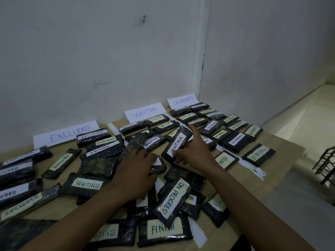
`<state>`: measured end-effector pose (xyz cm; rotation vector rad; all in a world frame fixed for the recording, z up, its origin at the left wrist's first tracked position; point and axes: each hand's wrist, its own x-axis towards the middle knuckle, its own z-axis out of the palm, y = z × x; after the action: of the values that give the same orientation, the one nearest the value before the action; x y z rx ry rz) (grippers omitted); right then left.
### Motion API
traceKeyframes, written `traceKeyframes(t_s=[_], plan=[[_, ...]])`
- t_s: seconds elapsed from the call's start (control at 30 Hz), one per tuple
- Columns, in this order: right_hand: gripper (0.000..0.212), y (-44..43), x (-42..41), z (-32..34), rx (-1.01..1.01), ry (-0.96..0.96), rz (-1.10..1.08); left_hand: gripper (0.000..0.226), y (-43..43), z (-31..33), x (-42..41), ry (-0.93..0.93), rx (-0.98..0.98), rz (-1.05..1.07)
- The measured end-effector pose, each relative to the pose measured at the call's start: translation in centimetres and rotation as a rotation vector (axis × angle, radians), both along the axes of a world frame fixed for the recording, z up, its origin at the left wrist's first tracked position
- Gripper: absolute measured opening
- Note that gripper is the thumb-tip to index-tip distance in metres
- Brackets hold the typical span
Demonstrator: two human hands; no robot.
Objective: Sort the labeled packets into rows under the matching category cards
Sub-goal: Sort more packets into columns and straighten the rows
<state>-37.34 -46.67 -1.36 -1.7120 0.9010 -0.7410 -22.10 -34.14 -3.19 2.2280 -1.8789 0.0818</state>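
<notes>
Hands mid-sort: right hand [195, 151] pinches WAITING packet [176, 144], left hand [134, 171] on face-down packet [135, 142], grip unclear. Rows [211, 126] beyond them partly filled; pile [170, 200] nearer unsorted.

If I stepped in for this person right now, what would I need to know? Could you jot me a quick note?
Left hand: grips a dark plastic packet with no label showing.
Right hand: pinches a dark plastic packet labelled WAITING, index finger stretched out.
Done: rows of packets lie below the white paper EXCLUDED card, WAITING card and ON PROGRESS card.
Left: the mixed pile in front, with an ON PROGRESS packet, a FINISH packet and a second WAITING packet. No FINISH card is in view.
</notes>
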Motion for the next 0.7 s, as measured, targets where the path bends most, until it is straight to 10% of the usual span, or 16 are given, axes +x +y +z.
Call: traceKeyframes(t_s=[0.33,0.5,0.7], plan=[[0.024,-0.5,0.9,-0.5,-0.040,-0.136,-0.160,0.045,0.7,0.2,0.0,0.211,-0.219,-0.016],[0.032,-1.0,1.5,-1.7,0.025,0.020,-0.062,0.054,2.5,0.6,0.7,0.194,-0.277,0.013],[0.057,-0.9,2.1,-2.5,-0.361,0.397,-0.108,0.061,3.5,0.3,1.7,0.114,-0.175,0.051]])
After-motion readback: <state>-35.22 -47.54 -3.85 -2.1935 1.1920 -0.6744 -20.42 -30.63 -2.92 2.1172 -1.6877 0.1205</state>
